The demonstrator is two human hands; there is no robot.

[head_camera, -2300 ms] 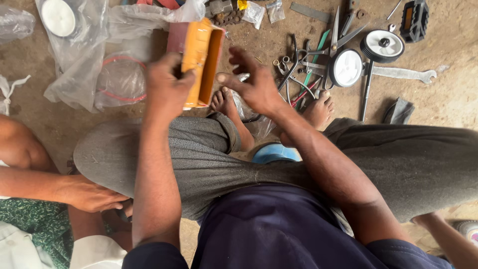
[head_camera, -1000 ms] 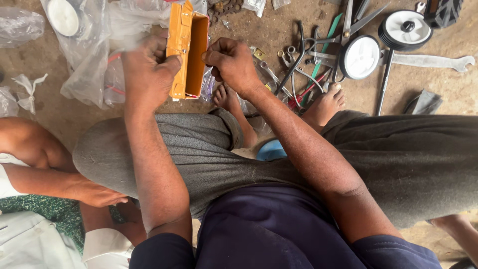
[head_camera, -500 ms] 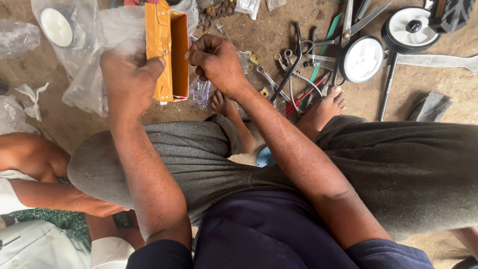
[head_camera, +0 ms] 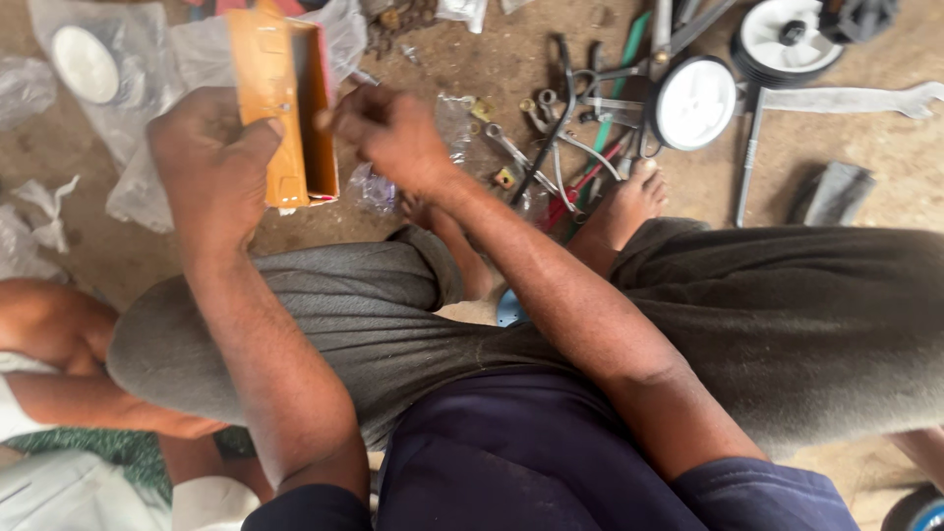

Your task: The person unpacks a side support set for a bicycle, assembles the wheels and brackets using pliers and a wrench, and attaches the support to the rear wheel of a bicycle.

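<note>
My left hand (head_camera: pixel 211 162) grips a small orange cardboard box (head_camera: pixel 280 103), held upright above my left knee with its open side turned to the right. My right hand (head_camera: pixel 388 133) is at the box's open side, fingers pinched together by the opening; whether anything is between the fingers is hidden. I sit cross-legged on a dirt floor in grey trousers and a dark blue shirt.
On the ground ahead lie metal tools and brackets (head_camera: pixel 560 138), two small white-and-black wheels (head_camera: pixel 693 103) (head_camera: pixel 787 39), a flat spanner (head_camera: pixel 855 98), and clear plastic bags (head_camera: pixel 118 79). Another person's arm and knee (head_camera: pixel 59 354) are at the lower left.
I raised the orange box and shifted it left while turning it. My right hand followed it to the open side. The view swung right.
</note>
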